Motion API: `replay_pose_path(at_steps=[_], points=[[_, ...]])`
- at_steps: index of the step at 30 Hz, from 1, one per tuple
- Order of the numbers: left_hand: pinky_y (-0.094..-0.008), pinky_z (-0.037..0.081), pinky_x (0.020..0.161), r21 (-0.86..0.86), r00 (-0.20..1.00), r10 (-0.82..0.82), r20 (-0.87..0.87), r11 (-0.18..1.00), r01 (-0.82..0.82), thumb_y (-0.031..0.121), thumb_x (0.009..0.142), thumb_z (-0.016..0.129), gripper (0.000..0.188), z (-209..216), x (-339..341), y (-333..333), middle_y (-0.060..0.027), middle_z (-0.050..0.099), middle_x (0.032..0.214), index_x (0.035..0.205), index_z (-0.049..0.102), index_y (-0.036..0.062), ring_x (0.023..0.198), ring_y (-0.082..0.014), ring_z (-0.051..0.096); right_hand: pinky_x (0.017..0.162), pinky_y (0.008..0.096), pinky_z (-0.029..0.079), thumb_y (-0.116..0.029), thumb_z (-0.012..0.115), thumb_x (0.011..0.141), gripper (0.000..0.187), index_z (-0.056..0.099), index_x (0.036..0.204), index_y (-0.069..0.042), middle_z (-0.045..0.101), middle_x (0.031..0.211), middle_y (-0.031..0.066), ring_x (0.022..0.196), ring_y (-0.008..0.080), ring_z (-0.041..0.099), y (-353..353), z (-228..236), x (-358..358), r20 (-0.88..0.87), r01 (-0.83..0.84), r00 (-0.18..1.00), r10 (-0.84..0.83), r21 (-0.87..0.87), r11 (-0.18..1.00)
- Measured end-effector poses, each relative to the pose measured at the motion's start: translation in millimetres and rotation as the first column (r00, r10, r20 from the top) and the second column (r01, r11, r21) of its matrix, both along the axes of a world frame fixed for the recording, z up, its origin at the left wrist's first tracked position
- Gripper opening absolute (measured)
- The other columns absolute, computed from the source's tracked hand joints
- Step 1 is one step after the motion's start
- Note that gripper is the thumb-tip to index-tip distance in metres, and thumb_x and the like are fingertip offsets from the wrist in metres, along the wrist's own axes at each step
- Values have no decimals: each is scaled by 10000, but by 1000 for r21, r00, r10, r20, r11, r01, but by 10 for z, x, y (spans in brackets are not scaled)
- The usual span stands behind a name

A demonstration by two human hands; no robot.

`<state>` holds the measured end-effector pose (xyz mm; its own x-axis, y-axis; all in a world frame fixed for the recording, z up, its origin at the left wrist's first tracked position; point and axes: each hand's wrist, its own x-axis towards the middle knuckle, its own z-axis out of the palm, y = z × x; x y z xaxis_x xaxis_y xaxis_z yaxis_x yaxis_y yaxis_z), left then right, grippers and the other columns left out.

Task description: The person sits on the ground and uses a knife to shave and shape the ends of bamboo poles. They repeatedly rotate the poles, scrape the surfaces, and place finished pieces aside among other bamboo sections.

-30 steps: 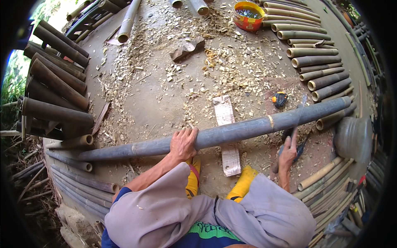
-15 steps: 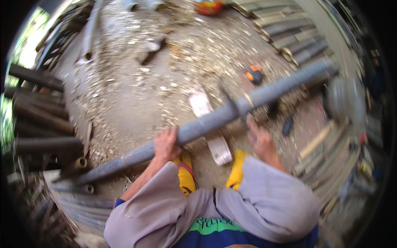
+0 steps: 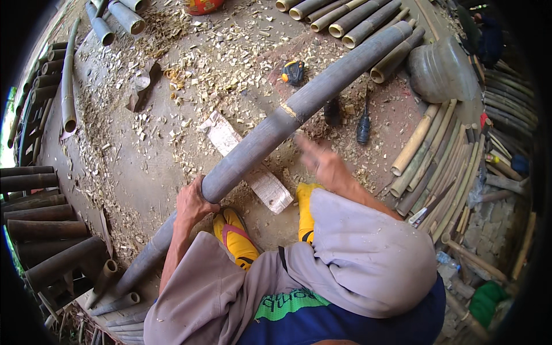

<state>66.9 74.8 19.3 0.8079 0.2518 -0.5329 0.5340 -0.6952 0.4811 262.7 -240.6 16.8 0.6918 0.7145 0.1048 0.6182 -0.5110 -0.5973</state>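
Observation:
A long grey bamboo pole (image 3: 247, 158) slants from the lower left to the upper right, in front of my knees. A pale ring (image 3: 289, 109) marks one of its joints. My left hand (image 3: 192, 204) is wrapped round the pole near my left foot. My right hand (image 3: 328, 167) is blurred by motion on the near side of the pole, close to that ring. Its fingers are closed on a tool whose dark blade is only a faint streak beyond the pole. Beneath the pole lies a flat, pale, scarred wooden board (image 3: 273, 190).
Wood chips litter the floor. An orange-black tape measure (image 3: 292, 73) and a dark-handled tool (image 3: 363, 126) lie beyond and right of the pole. Cut bamboo (image 3: 368, 26) is stacked around; a large clear plastic bottle (image 3: 443, 72) stands at the right. My feet wear yellow socks (image 3: 241, 241).
The whole view has turned, so the pole slants more steeply. The dark blade, seen across the pole beside the ring before, is now a faint smear. My left hand still grips the pole.

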Motion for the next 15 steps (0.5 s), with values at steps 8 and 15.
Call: replay_pose_path(at_steps=[8,15], points=[[-452,492,743,263,970,1,241,963,-66,179,518,775,648,-69,-128,-213,-151,629,936,1108,523,93,865,-368,621,369,273,477,-363,410,992,525,264,1469,-202,573,614,83,416,130,501,80,26,57,-225,204,950,-218,-84,975],[-454,500,734,143,991,3,133,990,-22,186,502,778,622,-6,-9,-159,-160,630,894,1065,538,70,834,-371,623,409,285,517,-334,454,972,536,293,1458,-178,656,819,139,501,145,571,50,30,194,-296,320,893,-339,-115,941]])
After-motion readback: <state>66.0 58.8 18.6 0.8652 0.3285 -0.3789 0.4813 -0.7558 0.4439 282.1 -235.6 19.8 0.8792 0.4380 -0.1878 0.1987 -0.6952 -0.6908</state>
